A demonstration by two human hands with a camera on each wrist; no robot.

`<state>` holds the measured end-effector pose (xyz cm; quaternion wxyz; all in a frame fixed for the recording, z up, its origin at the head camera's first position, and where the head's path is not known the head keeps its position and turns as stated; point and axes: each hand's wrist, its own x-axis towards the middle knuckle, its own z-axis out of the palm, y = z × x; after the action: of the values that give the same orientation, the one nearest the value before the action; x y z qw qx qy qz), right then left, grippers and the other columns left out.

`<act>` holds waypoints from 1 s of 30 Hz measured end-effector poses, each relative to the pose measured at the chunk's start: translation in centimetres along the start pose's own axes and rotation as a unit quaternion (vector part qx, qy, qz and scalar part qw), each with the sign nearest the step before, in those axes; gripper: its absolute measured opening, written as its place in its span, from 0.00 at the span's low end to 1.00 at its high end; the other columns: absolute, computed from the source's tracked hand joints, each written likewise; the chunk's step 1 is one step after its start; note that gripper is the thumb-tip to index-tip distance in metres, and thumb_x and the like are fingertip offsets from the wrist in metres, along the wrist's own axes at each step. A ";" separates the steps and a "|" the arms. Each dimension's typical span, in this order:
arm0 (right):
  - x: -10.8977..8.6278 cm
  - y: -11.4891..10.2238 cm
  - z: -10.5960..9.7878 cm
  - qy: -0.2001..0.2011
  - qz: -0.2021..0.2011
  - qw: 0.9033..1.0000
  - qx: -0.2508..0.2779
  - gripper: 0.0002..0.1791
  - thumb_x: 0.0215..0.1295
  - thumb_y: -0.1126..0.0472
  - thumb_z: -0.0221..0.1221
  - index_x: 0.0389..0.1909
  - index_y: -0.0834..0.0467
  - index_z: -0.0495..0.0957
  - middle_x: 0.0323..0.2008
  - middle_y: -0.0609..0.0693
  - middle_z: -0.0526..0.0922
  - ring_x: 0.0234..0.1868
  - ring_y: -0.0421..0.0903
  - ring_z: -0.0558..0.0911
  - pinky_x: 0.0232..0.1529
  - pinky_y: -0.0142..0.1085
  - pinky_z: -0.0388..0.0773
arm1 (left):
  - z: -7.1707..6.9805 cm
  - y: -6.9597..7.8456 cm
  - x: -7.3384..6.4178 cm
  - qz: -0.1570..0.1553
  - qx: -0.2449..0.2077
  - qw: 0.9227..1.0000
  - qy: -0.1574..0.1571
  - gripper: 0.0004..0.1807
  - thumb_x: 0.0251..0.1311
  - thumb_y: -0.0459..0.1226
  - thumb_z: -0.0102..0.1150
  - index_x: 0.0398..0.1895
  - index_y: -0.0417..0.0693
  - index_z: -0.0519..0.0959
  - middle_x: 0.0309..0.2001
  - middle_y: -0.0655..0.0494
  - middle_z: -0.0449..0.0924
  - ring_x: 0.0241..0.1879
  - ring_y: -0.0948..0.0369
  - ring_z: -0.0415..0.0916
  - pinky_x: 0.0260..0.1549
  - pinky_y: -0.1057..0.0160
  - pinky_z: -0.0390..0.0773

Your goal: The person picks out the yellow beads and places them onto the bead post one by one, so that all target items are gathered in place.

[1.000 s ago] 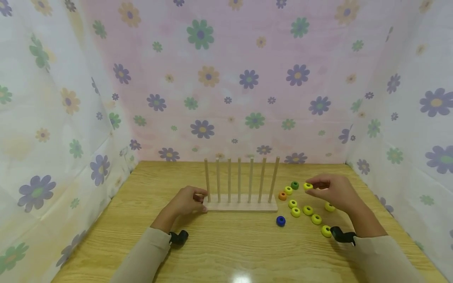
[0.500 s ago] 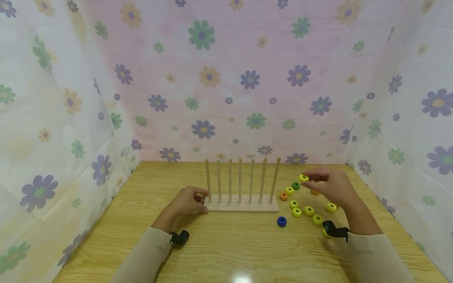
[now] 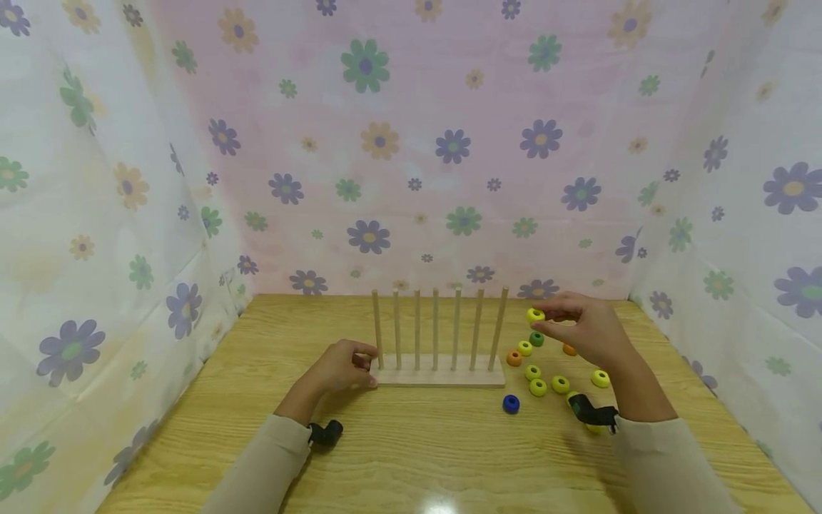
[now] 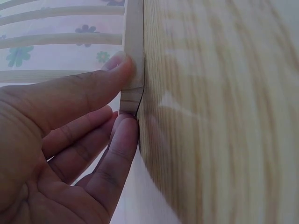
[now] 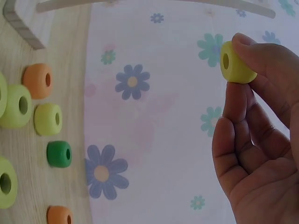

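Observation:
A wooden peg rack (image 3: 437, 376) stands on the table with several bare upright pegs. My left hand (image 3: 340, 368) grips the left end of its base; in the left wrist view the thumb (image 4: 100, 86) lies against the base (image 4: 134, 56) and the fingers meet its end. My right hand (image 3: 587, 328) pinches a yellow bead (image 3: 536, 316) between thumb and fingertips, raised above the table to the right of the rack. In the right wrist view the hole of that yellow bead (image 5: 236, 65) faces left, toward the rack.
Right of the rack lie several yellow beads (image 3: 560, 385), a green bead (image 3: 536, 339), two orange beads (image 3: 514, 358) and a blue bead (image 3: 511, 404). My right wrist strap partly covers some yellow ones. Flowered cloth (image 3: 411, 143) surrounds the wooden table (image 3: 411, 450).
My right hand has moved left and up with the yellow bead, closer to the rack's rightmost peg. The left hand has kept its place on the base.

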<state>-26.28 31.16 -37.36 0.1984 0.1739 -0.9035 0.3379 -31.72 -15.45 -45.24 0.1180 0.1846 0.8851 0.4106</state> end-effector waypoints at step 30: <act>1.3 -3.7 0.1 0.030 -0.059 0.998 0.021 0.17 0.61 0.57 0.75 0.51 0.43 0.89 0.46 0.40 0.86 0.42 0.36 0.84 0.44 0.22 0.79 | -0.1 0.0 -0.1 0.018 0.008 1.000 -0.008 0.20 0.53 0.34 0.80 0.50 0.52 0.87 0.46 0.54 0.86 0.46 0.60 0.81 0.43 0.60 0.83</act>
<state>-25.81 28.24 -34.80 0.2413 0.2207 -0.8781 0.3494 -31.64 -15.57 -45.12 0.1164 0.2053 0.8838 0.4040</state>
